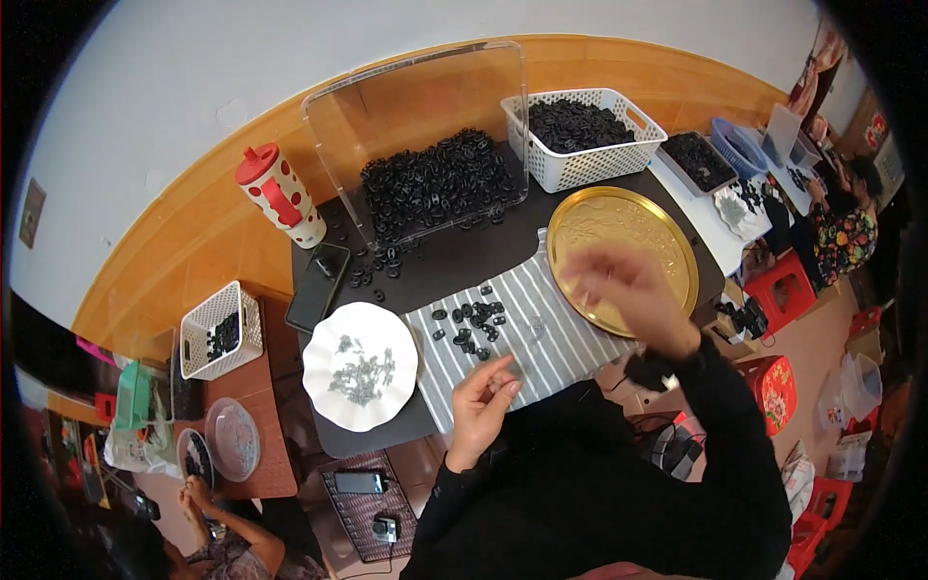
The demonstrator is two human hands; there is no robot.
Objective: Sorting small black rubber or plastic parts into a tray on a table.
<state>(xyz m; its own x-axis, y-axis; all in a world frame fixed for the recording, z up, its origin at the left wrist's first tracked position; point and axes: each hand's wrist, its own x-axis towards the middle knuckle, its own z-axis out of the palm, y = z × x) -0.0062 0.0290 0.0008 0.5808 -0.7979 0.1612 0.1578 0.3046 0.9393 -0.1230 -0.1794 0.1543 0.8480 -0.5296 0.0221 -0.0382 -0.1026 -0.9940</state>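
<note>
My left hand [481, 411] is over the near edge of a grey and white striped cloth [580, 360]. Its thumb and forefinger are pinched together; whatever they hold is too small to name. Just beyond it, several small black oval two-holed pieces [469, 324] lie scattered on the cloth. A few small clear pieces [538, 329] rest to their right. Smeared by motion, my right hand [619, 285] hovers over a round gold tray [672, 232]; its fingers are not distinct. Left of the cloth, a white scalloped plate [324, 396] holds a heap of small clear pieces [362, 372].
A clear bin [319, 145] spills black pieces at the back, beside a white basket [570, 172] full of them. A red-lidded tumbler [280, 198] and a phone [319, 287] stand left. Other people work at both sides; red stools [778, 295] are right.
</note>
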